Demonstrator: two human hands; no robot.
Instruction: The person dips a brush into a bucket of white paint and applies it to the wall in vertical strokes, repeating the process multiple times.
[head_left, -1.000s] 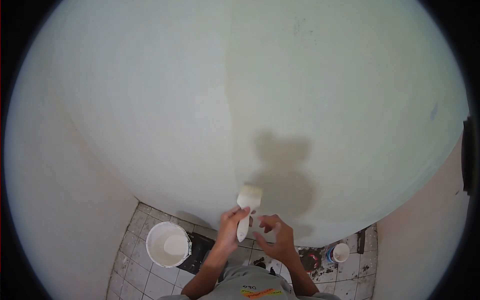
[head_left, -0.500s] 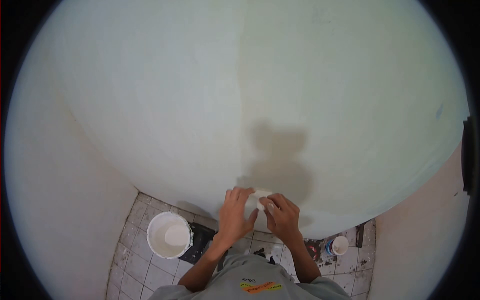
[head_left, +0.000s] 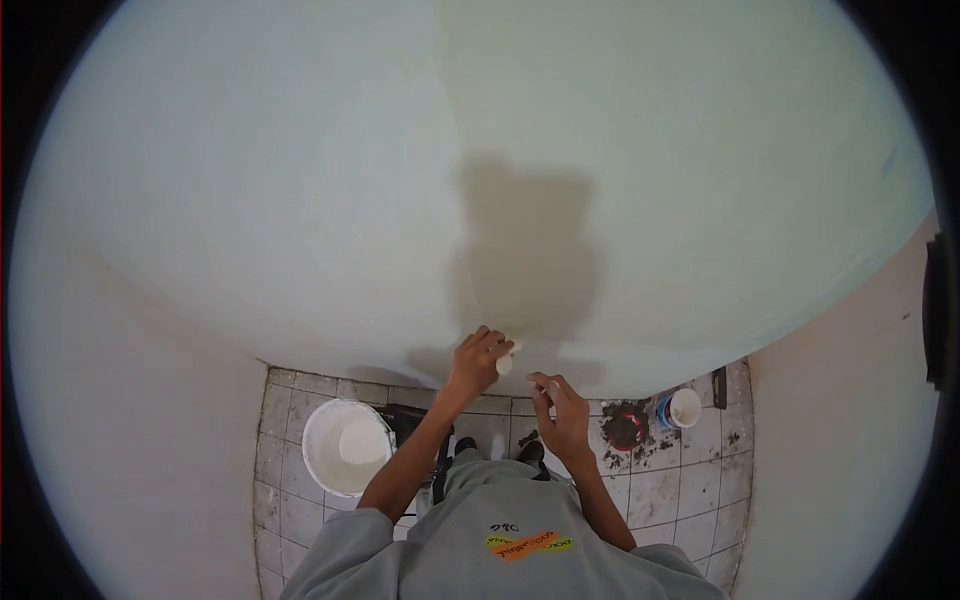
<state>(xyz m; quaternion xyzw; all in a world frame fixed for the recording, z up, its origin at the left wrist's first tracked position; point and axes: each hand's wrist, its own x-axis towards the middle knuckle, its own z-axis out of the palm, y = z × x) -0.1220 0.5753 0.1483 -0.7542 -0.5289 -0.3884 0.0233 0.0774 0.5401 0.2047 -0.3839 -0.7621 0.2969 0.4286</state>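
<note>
My left hand [head_left: 478,362] is closed around a small off-white, rounded object [head_left: 505,364] close to the pale wall. Its palm side is hidden, and I cannot make out the exact kind. A little to the right and lower, my right hand [head_left: 563,412] is away from that object. Its fingers are half curled, with the thumb and index fingertip slightly apart and pale smudges on them. Before both hands rises the wall [head_left: 300,200], paler on the left and greener on the right, with my shadow on it.
A white bucket [head_left: 318,440] holding pale liquid stands on the tiled floor at left, beside a black item [head_left: 405,422]. At right are a small tub [head_left: 684,408], a red round thing [head_left: 624,431] amid dark debris, and a dark strip [head_left: 719,388]. Side walls enclose the space.
Both hands were together at the off-white object. Now the right hand has let go and moved apart, while the left keeps the object, slightly higher in view. The camera view has shifted.
</note>
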